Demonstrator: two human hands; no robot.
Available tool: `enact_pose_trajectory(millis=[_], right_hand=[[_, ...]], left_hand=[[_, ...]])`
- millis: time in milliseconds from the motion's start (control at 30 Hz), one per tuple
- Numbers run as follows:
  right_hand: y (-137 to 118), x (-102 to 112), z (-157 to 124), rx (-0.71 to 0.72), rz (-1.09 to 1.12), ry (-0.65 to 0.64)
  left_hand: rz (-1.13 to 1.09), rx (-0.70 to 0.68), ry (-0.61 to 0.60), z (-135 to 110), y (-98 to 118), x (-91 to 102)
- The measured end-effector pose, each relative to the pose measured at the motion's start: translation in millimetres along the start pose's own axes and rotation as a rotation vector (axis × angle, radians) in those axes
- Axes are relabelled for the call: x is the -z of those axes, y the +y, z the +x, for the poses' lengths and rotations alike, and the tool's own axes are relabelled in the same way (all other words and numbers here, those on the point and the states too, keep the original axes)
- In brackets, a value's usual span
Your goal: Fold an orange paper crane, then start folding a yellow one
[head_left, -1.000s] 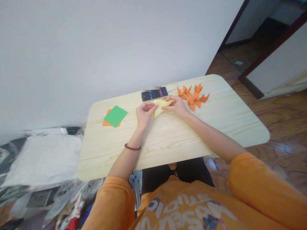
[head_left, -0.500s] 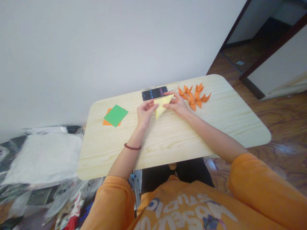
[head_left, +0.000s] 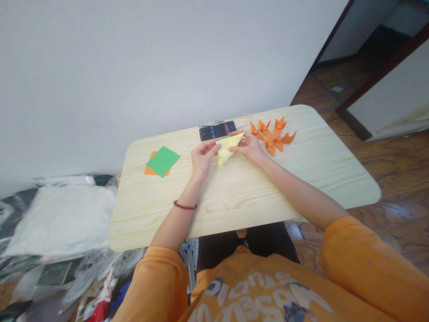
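A folded yellow paper [head_left: 226, 150], triangular, is held just above the light wooden table [head_left: 241, 192] between both hands. My left hand [head_left: 201, 158] pinches its left edge with thumb and fingers closed. My right hand [head_left: 250, 146] pinches the right corner, fingers curled. The paper's point faces down toward the tabletop.
A black phone [head_left: 217, 131] lies just behind the hands. Several folded orange paper figures [head_left: 273, 135] sit to the right of my right hand. A green sheet [head_left: 163, 161] lies over an orange sheet at the left. Bags and white cloth [head_left: 60, 219] pile up left of the table.
The yellow paper has been lifted and turned from lying flatter to standing more upright, its point down. Both hands stayed in about the same place.
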State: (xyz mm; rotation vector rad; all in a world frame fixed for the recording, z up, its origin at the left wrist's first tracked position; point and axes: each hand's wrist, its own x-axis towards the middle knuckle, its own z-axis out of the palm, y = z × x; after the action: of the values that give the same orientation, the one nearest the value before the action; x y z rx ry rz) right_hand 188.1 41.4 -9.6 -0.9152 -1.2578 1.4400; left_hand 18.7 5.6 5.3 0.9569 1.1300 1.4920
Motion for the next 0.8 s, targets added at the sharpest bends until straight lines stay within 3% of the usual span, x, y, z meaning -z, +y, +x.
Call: enact_pose_trajectory(millis=[800], right_hand=[[-4.2, -2.3, -1.0, -0.016, 0.051, 0.019]], left_hand=[[-0.011, -0.009, 0.036, 3.3, -4.1, 1.9]])
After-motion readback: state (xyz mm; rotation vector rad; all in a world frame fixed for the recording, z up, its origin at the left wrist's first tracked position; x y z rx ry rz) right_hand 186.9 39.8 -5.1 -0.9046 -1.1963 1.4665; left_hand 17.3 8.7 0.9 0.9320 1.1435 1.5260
